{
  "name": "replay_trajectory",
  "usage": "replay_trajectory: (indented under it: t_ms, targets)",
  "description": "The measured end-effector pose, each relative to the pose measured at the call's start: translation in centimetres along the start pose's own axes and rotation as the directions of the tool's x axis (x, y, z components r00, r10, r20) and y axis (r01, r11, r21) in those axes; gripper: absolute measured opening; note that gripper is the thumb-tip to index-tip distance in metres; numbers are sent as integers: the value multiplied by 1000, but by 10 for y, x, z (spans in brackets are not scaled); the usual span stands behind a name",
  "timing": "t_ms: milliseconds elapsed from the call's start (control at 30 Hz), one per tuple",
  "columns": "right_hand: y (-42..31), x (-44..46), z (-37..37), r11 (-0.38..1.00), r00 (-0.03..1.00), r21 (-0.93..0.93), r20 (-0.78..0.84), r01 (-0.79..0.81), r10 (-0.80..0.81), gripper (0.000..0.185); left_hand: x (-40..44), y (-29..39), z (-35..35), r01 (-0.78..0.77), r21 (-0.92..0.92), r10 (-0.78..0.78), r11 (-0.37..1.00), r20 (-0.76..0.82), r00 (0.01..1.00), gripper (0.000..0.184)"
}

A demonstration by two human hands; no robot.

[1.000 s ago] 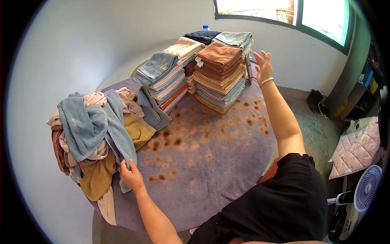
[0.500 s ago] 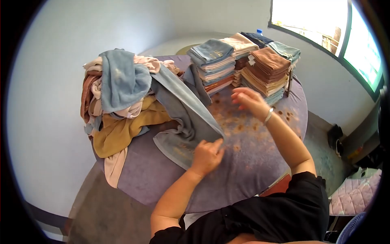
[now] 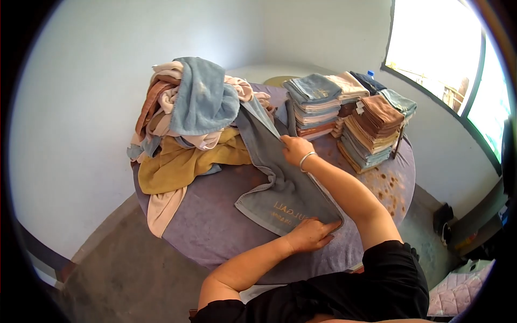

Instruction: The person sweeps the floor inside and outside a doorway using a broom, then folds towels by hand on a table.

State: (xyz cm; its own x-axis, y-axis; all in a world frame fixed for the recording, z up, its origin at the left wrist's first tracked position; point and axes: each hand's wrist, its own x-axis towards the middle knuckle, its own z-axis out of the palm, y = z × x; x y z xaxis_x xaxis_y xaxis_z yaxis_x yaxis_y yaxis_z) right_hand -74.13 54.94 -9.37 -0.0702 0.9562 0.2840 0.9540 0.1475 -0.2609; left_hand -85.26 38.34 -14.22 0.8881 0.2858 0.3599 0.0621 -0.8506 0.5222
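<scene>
Across tabletop [image 3: 199,231], left hand [image 3: 308,235] clamps corner of grey towel [image 3: 296,199], right hand [image 3: 297,150] its edge; likely spreading; bunched middle needs smoothing.

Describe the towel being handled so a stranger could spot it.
On the purple-covered table, find the loose towel heap. The grey towel runs from its side to the left hand. Unlike its neighbours, it lies partly spread out, showing orange lettering near its closest edge.
</scene>
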Motion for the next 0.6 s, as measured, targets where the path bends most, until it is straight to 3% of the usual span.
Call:
replay_trajectory:
  t_ms: [67,100,200,267,333,400,500,600]
  targets:
    - [19,8,-3,961,989,270,-146,57,-17,27,-2,-7,2,36,13,-36,999,18,999,41]
    - [27,5,-12,898,988,439,-146,23,46,25,-2,-9,3,71,20,-72,997,49,996,41]
    - [47,-25,-51,590,983,806,-75,-40,169,26,-2,-11,-1,83,-54,-78,995,92,993,37]
    - [58,-65,-78,360,973,928,7,-93,233,25,-3,-11,3,81,-76,-72,994,115,991,35]
    - [64,-116,-104,189,952,962,143,-198,271,24,-3,-12,7,72,-99,-58,992,145,988,34]
    - [75,-166,-112,142,915,960,175,-240,364,22,-6,-10,7,11,-15,-9,1000,125,992,34]
    - [103,-244,-101,172,872,935,207,-309,443,22,-9,-7,8,45,39,-52,998,210,976,31]
    - [112,-302,-91,243,832,879,251,-410,494,24,-22,8,5,96,92,-111,991,175,978,25]
